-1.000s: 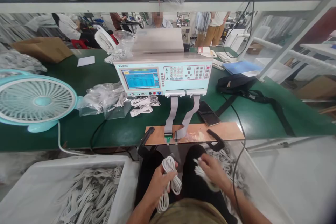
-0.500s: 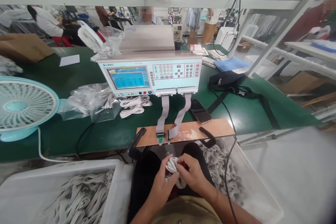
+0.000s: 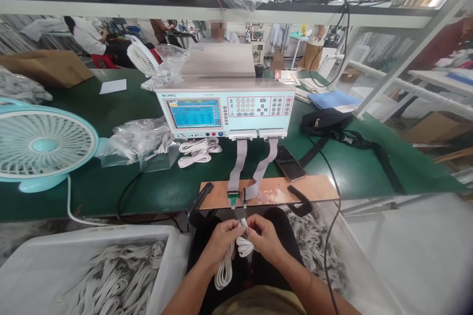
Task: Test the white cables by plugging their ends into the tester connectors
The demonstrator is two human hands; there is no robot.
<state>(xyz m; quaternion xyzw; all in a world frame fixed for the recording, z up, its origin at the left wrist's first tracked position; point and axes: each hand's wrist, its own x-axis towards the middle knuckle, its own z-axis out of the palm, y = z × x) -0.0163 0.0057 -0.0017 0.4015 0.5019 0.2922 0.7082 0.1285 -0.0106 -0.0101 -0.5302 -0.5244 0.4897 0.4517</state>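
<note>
Two hands meet over the lap: the left hand (image 3: 220, 239) and right hand (image 3: 264, 239) both pinch a coiled white cable (image 3: 242, 246), fingers closed on it, loops hanging below the left. Just ahead lies a board (image 3: 281, 190); a bin (image 3: 55, 256) sits left of the hands.

White cable (image 3: 236, 251), green table (image 3: 177, 182)

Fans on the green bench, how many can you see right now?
2. A teal fan stands at the bench's left edge, facing the camera. A smaller white fan sits farther back, left of the tester. Others could be hidden behind the clutter.
</note>
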